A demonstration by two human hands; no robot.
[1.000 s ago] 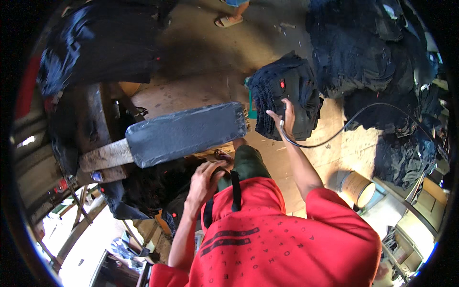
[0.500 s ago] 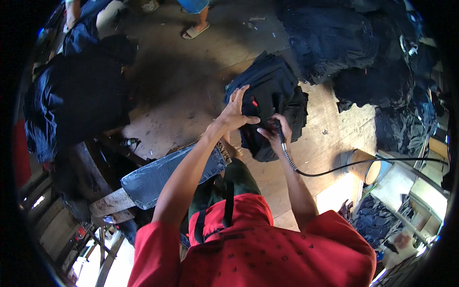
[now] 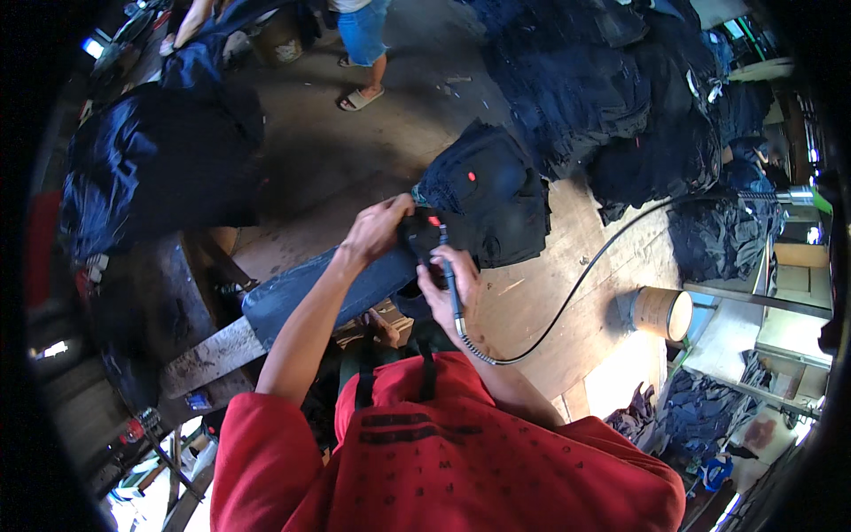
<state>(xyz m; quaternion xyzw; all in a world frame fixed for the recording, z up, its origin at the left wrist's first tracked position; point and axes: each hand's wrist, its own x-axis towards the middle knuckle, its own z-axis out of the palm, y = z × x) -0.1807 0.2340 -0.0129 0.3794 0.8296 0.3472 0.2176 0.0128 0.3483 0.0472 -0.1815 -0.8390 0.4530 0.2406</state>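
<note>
My left hand grips the edge of a dark garment with closed fingers. A small red spot marks this cloth. In my right hand is a pen-shaped rotary tool, its tip pointing up beside the garment. From its lower end a black flexible cable curves away to the right. Just beyond my hands lies a stack of dark folded garments, with another red spot on top. The held cloth is by the right end of a dark wrapped padded beam.
Large heaps of dark clothes fill the far right, and another dark pile stands at left. A tan cylindrical container lies at right on the wooden floor. Farther off, a person in blue shorts stands.
Both hands have drawn back from the stack toward my body, bringing the garment to the beam's end. The tool and cable moved along. The distant person shows more fully.
</note>
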